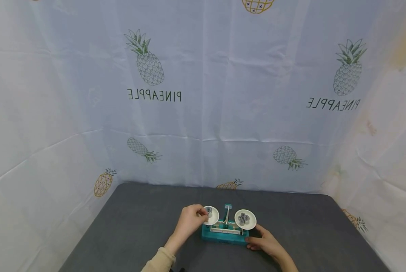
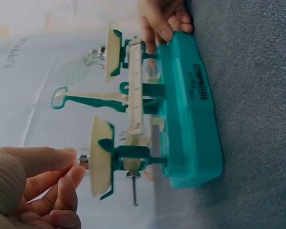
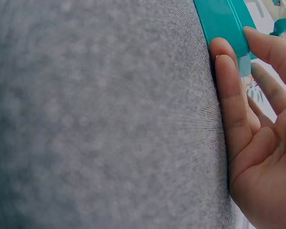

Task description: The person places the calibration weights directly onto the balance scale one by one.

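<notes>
A teal balance scale (image 1: pixel 225 236) with two cream pans stands on the dark table. My left hand (image 1: pixel 191 221) is at the left pan (image 1: pixel 214 217). Its thumb and forefinger pinch a small metal weight (image 2: pixel 83 161) right at the pan's surface. Another metal weight (image 1: pixel 208 209) sits in that pan near its back rim. Several metal weights (image 1: pixel 243 218) stand grouped in the right pan (image 1: pixel 253 223). My right hand (image 1: pixel 265 242) grips the right end of the base, thumb on top and fingers low against the side, as the right wrist view shows.
The dark grey cloth-like tabletop (image 1: pixel 148 219) spreads around the scale. Behind it and along both sides hangs a pale curtain (image 1: pixel 223 113) printed with pineapples. A ruled beam (image 2: pixel 135 88) and a pointer (image 2: pixel 88 99) lie between the two pans.
</notes>
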Demonstrator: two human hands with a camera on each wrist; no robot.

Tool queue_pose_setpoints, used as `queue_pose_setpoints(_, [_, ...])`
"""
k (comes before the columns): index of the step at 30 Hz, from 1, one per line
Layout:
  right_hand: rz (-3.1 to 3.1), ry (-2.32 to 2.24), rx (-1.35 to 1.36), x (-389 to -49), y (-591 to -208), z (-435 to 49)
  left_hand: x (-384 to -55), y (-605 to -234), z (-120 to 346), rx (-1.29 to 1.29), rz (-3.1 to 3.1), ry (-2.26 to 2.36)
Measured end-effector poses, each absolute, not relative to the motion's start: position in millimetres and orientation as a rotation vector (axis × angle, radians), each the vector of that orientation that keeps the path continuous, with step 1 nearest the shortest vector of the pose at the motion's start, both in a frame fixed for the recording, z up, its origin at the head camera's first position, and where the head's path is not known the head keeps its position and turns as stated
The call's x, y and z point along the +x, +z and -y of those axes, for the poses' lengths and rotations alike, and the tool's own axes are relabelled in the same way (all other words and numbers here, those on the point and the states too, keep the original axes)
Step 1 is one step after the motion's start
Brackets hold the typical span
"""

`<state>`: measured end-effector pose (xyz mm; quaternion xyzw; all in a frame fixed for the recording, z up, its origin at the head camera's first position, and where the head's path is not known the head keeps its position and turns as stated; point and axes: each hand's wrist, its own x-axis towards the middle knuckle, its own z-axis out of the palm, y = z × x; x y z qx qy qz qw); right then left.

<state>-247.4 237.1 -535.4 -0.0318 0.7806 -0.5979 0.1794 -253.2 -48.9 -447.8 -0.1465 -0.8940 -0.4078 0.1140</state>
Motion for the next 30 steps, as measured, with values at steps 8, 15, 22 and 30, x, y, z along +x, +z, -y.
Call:
queue_pose_setpoints(8, [-2.214, -1.728, -0.056, -246.5, -536.7, -241.6, -250.9, -435.1, 55.3, -0.418, 2.592, -1.169])
queue_pose_setpoints(15, [-2.384, -1.645, -0.024, -244.7, -526.9, -252.0, -252.6, -431.0, 61.2, -0.442, 2.591, -1.132])
queue_pose_setpoints(22, [-2.824, -1.418, 0.085, -239.6, -497.7, -264.7, -251.5, -430.6, 67.8, -0.465, 2.602, -1.032])
queue_pose_setpoints(30, [-3.243, -0.986, -0.205, -224.6, -466.5, -280.5, -252.7, -438.9, 76.8, -0.484, 2.574, -0.707])
